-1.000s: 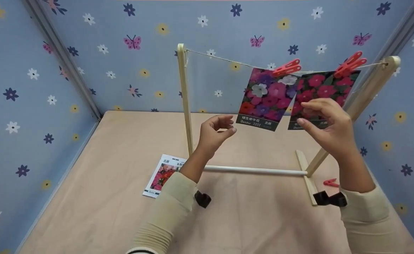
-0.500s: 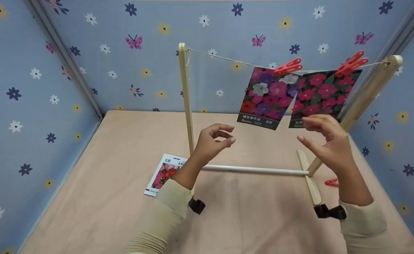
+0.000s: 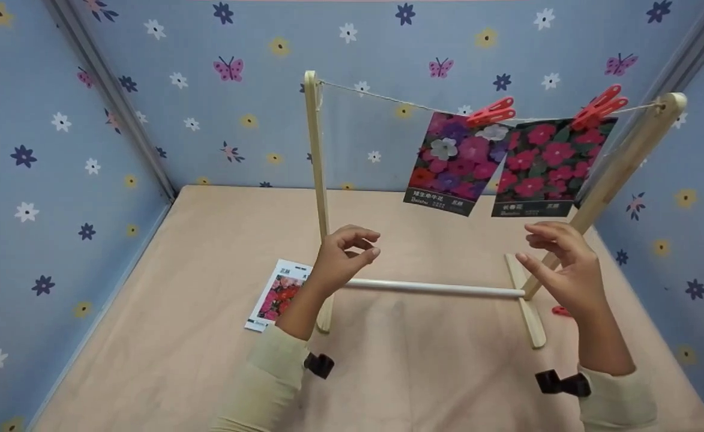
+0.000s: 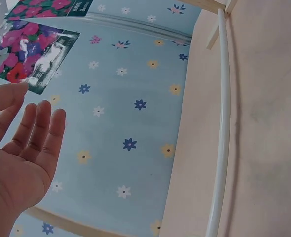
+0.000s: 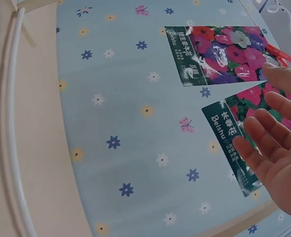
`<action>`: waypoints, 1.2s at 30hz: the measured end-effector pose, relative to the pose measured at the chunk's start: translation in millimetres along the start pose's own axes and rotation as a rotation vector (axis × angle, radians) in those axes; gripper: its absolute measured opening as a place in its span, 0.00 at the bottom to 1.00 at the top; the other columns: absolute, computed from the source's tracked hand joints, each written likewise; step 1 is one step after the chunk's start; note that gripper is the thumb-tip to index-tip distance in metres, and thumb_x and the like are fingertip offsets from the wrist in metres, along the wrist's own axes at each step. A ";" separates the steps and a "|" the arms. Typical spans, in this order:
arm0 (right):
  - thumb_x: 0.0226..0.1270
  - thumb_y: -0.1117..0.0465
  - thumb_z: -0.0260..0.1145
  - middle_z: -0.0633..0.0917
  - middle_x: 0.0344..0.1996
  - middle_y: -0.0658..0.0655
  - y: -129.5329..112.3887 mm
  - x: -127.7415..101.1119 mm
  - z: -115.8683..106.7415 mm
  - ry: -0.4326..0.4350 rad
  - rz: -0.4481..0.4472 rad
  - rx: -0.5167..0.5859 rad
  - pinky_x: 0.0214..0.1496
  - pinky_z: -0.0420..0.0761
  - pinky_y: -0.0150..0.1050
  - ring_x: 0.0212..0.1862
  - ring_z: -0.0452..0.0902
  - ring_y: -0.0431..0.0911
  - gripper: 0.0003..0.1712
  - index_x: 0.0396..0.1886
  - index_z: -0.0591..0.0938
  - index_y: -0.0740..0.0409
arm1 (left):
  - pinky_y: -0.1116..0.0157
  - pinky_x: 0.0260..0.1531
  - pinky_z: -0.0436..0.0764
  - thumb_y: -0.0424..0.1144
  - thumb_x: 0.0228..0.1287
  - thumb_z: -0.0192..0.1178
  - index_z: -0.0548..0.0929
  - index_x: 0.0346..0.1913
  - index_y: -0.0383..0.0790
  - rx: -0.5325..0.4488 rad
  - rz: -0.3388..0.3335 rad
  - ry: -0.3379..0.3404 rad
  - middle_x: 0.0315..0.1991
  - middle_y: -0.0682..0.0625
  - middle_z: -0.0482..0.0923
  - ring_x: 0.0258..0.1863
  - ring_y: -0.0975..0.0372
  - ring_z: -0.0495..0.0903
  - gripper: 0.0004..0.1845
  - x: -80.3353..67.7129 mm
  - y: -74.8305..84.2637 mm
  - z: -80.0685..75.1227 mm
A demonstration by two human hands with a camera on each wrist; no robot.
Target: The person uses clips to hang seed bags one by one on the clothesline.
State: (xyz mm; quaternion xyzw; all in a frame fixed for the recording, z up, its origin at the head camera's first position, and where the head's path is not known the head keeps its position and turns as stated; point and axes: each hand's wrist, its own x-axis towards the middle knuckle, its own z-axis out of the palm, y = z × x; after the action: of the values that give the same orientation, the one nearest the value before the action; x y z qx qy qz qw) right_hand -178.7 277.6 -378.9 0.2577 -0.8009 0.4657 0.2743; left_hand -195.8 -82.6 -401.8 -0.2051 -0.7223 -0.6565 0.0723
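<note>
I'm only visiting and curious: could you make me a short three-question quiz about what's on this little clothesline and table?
1. How many seed packets hang from the string?
2. True or false: the right hand is gripping the right-hand packet.
3. Where is the third packet? A) lying flat on the table B) in the left hand C) pegged to the line

Key:
1. Two, each held by a red peg.
2. False; that hand is below the packet, empty, fingers relaxed.
3. A, near the rack's left post.
</note>
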 end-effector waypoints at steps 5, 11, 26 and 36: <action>0.49 0.84 0.69 0.77 0.51 0.58 7.9 -9.4 -1.1 0.012 0.042 0.011 0.56 0.75 0.28 0.50 0.76 0.43 0.27 0.52 0.80 0.73 | 0.62 0.39 0.83 0.25 0.60 0.64 0.83 0.47 0.26 0.015 -0.006 0.005 0.44 0.37 0.79 0.44 0.47 0.81 0.12 -11.1 -0.8 -6.9; 0.46 0.87 0.68 0.73 0.54 0.72 4.5 -18.5 -1.6 0.036 0.053 0.012 0.57 0.72 0.26 0.57 0.71 0.40 0.26 0.50 0.79 0.78 | 0.56 0.44 0.82 0.26 0.61 0.65 0.82 0.49 0.27 0.016 -0.027 -0.016 0.47 0.35 0.78 0.48 0.43 0.80 0.14 -24.2 -4.5 -16.3; 0.46 0.85 0.71 0.70 0.61 0.68 23.1 -49.5 -17.4 0.033 0.208 -0.079 0.62 0.66 0.22 0.61 0.65 0.35 0.32 0.56 0.77 0.75 | 0.53 0.45 0.83 0.22 0.54 0.68 0.81 0.50 0.25 0.022 -0.038 0.081 0.48 0.36 0.77 0.48 0.41 0.79 0.18 -52.2 -23.7 -46.9; 0.48 0.79 0.74 0.69 0.62 0.62 43.0 -65.9 -31.3 0.067 0.325 -0.129 0.59 0.67 0.20 0.62 0.63 0.34 0.32 0.57 0.78 0.72 | 0.54 0.46 0.83 0.26 0.54 0.71 0.83 0.50 0.31 0.088 -0.051 0.152 0.48 0.39 0.78 0.47 0.48 0.81 0.18 -60.7 -47.4 -68.4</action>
State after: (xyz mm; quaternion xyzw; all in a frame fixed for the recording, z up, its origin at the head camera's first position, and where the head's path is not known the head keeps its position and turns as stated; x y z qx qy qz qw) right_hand -154.0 334.4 -436.7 0.0911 -0.8508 0.4597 0.2377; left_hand -170.6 -164.3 -459.3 -0.1326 -0.7479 -0.6394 0.1191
